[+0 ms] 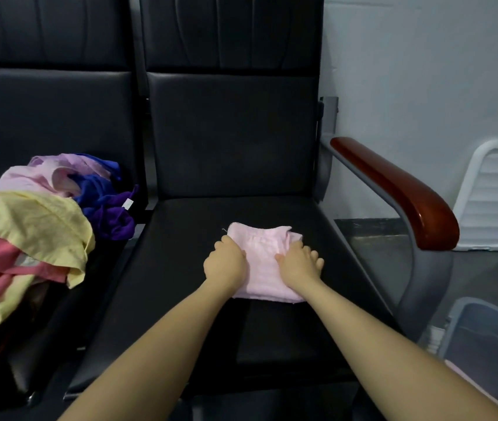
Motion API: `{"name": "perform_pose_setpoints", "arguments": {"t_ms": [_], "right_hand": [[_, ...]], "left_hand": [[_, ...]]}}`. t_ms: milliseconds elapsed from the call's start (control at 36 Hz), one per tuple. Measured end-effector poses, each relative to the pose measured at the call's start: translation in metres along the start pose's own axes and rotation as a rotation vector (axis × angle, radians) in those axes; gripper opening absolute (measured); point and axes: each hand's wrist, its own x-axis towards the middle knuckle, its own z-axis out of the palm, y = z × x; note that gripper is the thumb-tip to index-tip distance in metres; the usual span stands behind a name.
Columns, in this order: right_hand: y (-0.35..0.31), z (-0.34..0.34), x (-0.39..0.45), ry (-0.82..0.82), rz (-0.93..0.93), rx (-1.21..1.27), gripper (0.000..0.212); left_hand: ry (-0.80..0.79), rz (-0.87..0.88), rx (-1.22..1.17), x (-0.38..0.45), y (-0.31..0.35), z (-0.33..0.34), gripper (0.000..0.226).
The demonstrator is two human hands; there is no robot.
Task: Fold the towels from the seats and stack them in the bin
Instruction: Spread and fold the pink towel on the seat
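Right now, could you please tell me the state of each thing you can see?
pink towel: folded, flat on seat.
left hand: grips towel's left edge.
right hand: rests on towel.
towel pile: unfolded, heaped.
bin: open.
white lid: leans against wall.

Black seats [235, 141] stand against a white wall [423, 71].

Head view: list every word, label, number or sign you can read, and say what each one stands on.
No text can be read anywhere.
White tag on the purple towel: too small to read.
Pink towel, seats, bin: no print seen.
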Motion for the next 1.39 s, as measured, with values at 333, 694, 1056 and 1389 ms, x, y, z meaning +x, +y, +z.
{"name": "perform_pose_setpoints", "arguments": {"t_ms": [333, 694, 1056, 1389], "right_hand": [[0.007, -0.038, -0.028, 0.191, -0.125, 0.140, 0.056], [0.101, -0.147, -0.081, 0.592, 0.053, 0.198, 0.039], [0.295, -0.165, -0.133, 0.673, 0.430, 0.191, 0.033], [0.450, -0.084, -0.099, 0.401, 0.589, 0.326, 0.037]], "left_hand": [[0.151, 0.165, 0.085, -0.021, 0.016, -0.042, 0.026], [0.359, 0.563, -0.066, -0.071, 0.136, -0.071, 0.025], [0.252, 0.900, -0.127, -0.182, 0.296, 0.012, 0.024], [-0.114, 0.885, 0.035, -0.199, 0.380, 0.176, 0.027]]}}
